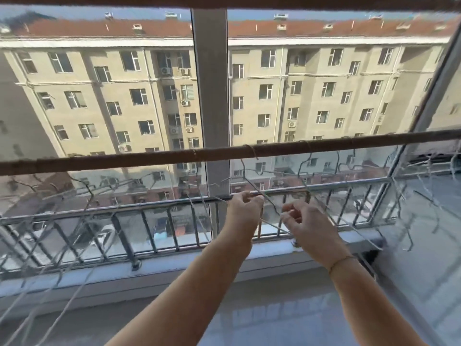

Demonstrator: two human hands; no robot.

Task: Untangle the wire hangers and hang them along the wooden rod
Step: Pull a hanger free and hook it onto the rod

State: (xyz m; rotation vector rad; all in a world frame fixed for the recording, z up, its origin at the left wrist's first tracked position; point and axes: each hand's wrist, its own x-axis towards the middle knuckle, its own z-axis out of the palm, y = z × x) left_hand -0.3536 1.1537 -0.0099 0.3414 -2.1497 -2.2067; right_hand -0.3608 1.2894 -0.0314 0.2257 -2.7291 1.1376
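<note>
A brown wooden rod (149, 157) runs across the window from left to right, rising slightly to the right. Several thin grey wire hangers hang from it by their hooks: a cluster at the left (82, 196), one in the middle (249, 176), more at the right (321, 171) and far right (429, 186). Below the rod's middle, my left hand (245, 208) grips the wire of the middle hanger. My right hand (301, 218) pinches a wire just to its right. The wires between the hands cross each other.
A grey window post (210, 96) stands behind the rod's middle. A metal railing (149, 226) runs along outside the glass above a pale sill (174, 265). An angled window frame (429, 96) closes the right side. Apartment buildings fill the view outside.
</note>
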